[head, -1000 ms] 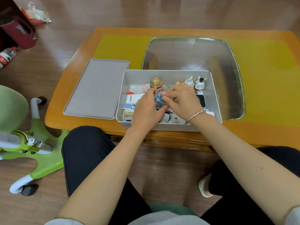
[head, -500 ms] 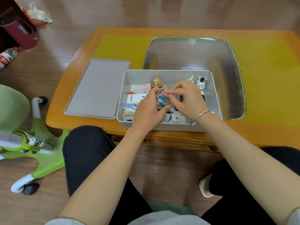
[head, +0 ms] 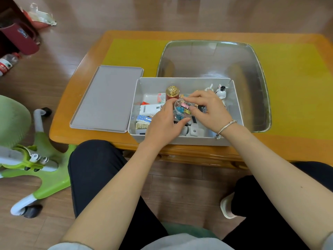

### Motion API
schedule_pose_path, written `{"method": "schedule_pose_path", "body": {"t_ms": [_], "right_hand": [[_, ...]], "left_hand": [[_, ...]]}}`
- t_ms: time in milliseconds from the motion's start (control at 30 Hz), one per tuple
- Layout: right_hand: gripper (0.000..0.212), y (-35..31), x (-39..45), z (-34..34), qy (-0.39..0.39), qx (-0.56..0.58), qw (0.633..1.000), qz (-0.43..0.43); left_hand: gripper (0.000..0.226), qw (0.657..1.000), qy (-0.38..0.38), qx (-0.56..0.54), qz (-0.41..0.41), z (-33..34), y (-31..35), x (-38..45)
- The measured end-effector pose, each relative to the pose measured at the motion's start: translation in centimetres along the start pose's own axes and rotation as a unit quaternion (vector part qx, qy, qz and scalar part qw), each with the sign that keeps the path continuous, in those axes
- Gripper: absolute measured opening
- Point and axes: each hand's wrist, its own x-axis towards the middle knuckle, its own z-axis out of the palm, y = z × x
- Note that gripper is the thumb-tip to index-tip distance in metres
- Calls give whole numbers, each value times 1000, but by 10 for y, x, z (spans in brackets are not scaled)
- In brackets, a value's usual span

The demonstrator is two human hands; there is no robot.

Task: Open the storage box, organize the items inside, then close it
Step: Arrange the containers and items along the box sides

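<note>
- The storage box [head: 236, 105], grey and open-topped, sits at the near edge of the wooden table [head: 75, 105], right in front of the seated person.
- Its lid [head: 108, 98] lies flat on the table just to the left of the box, touching or nearly touching its left wall.
- Over the middle of the box both hands hold a small clear round container [head: 182, 110] filled with coloured binder clips.
- The left hand [head: 162, 125] curls around the container's near and left side, thumb and fingers gripping it.
- The right hand [head: 209, 110] reaches in from the right, fingers bent over the container's top; its fingertips pinch at the rim or at a clip there, and I cannot tell which. A thin bracelet [head: 225, 128] circles that wrist.
- In the box's far part stands a small bottle with a gold ornate cap [head: 172, 91], and at the far right corner a white figurine with a black hat [head: 221, 92].
- The left part of the box holds flat white packets and small cards [head: 151, 108]; other small things lie partly hidden beneath the hands.
- Beyond the box, a large glass panel [head: 212, 58] is set in the table top, with a yellow mat [head: 297, 83] around it.
- On the floor at left stands a green and white child's ride-on toy [head: 36, 165].
</note>
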Motion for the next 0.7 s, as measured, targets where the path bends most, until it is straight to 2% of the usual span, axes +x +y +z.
{"method": "schedule_pose_path", "body": {"t_ms": [133, 333, 533, 700], "right_hand": [[25, -3, 1, 4, -7, -2, 1000, -5], [12, 0, 6, 4, 85, 39, 994, 61], [12, -6, 9, 10, 61, -6, 998, 28], [8, -7, 14, 14, 87, -3, 991, 98]], "left_hand": [[61, 1000, -14, 4, 13, 1, -2, 0], [71, 999, -18, 18, 29, 0, -2, 1], [68, 998, -23, 22, 57, -1, -1, -1], [69, 998, -12, 24, 57, 0, -3, 0]]}}
